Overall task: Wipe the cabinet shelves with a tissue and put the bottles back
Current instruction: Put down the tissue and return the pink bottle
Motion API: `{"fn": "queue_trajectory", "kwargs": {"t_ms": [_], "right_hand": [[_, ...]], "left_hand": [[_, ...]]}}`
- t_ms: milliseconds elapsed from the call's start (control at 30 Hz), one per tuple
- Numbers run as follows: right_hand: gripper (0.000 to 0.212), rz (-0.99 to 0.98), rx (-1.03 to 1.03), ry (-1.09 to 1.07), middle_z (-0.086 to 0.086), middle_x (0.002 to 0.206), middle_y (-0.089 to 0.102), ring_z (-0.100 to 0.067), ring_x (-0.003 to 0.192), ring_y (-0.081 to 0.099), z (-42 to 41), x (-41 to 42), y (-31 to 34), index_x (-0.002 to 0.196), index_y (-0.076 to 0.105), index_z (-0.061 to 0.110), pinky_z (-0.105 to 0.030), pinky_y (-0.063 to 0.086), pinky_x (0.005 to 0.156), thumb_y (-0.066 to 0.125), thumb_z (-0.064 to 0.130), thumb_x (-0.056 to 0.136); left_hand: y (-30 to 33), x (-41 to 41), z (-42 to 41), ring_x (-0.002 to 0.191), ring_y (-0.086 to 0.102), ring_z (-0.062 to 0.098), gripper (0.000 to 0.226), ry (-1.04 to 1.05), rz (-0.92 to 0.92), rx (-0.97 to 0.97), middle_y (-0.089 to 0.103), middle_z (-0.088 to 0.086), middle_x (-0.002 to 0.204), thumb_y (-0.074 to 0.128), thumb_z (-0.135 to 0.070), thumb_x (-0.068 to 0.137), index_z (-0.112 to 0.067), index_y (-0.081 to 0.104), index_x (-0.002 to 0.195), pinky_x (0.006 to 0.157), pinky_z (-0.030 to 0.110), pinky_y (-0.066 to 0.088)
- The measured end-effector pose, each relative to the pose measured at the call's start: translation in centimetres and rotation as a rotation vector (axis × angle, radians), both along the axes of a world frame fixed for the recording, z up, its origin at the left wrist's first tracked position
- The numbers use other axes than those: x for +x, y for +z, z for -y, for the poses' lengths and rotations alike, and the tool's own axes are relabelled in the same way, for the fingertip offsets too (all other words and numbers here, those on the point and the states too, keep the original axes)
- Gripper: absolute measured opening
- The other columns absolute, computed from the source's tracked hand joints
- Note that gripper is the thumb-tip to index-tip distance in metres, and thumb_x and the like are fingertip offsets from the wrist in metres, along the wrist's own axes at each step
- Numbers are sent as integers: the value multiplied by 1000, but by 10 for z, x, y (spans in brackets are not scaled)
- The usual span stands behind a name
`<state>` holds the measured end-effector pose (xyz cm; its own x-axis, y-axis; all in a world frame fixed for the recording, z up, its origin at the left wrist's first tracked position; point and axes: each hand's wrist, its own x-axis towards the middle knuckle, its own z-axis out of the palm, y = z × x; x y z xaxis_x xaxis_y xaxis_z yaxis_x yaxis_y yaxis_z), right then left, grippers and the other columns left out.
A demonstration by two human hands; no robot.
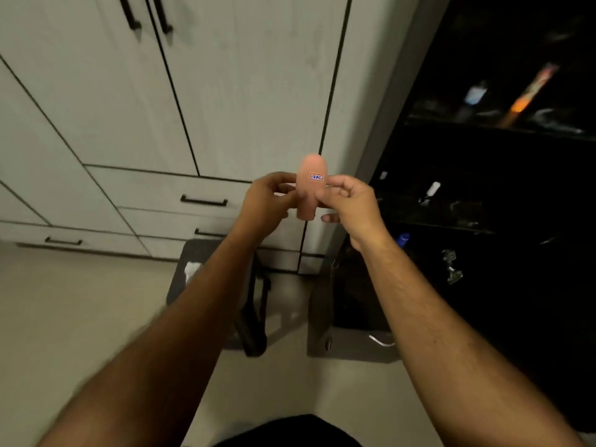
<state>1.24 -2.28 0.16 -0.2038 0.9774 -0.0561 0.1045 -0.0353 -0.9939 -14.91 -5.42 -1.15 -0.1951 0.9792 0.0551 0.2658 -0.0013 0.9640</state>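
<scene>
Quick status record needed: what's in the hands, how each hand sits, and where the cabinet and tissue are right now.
held item: small pink object with a sticker label, upright in front of the white cupboard doors
left hand: fingers pinch the object's left side
right hand: fingers pinch its right side
dark cabinet: open at right, shelves hold small items, details too dim
white tissue: on the grey stool below the left forearm
wiping: not under way

Open cabinet (pixel 483 188): dark interior, right of the pale closed doors. Shelves (pixel 496 127) hold blurred bottles: an orange one (pixel 519 104) tilted on the upper shelf, a small white one (pixel 432 188) lower, and a blue-capped one (pixel 403 238) below. Crumpled white tissue (pixel 192 271) lies on a grey stool left of the cabinet.
</scene>
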Motion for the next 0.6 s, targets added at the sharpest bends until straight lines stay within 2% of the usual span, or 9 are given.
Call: {"fn": "queue_trajectory", "kwargs": {"t_ms": [67, 167, 300, 467, 600], "right_hand": [[22, -14, 61, -50, -2, 97, 74, -17, 87, 73, -3, 9, 27, 110, 66, 13, -29, 57, 62, 69, 10, 88], [25, -37, 160, -118, -2, 102, 73, -16, 89, 72, -7, 24, 67, 113, 65, 13, -30, 57, 65, 70, 12, 88], [23, -41, 287, -175, 4, 98, 73, -14, 89, 72, -8, 46, 114, 111, 66, 17, -34, 60, 69, 69, 13, 88], [27, -50, 454, -253, -2, 104, 72, -18, 91, 71, -14, 82, 174, 115, 65, 13, -34, 58, 67, 69, 13, 88], [25, -52, 563, -309, -1, 99, 73, -14, 87, 72, -25, 113, 223, 113, 66, 14, -33, 59, 65, 69, 13, 88]], "left_hand": [[31, 9, -11, 83, 71, 23, 24, -35, -42, 57, 70, 15, 93, 67, -12, 87, -14, 67, 110, 61, 35, 54], [76, 24, -24, 85, 70, 27, 26, -74, -66, 157, 67, 15, 97, 68, -14, 87, -13, 67, 113, 62, 31, 53], [125, 44, -38, 85, 70, 24, 23, -152, -73, 263, 64, 4, 93, 69, -17, 87, -20, 66, 109, 63, 30, 54], [193, 79, -56, 90, 68, 21, 26, -227, -126, 408, 63, -3, 93, 71, -19, 86, -20, 67, 111, 63, 26, 53], [245, 112, -70, 89, 68, 16, 28, -251, -183, 518, 67, -3, 97, 71, -23, 86, -22, 66, 113, 72, 28, 56]]}}
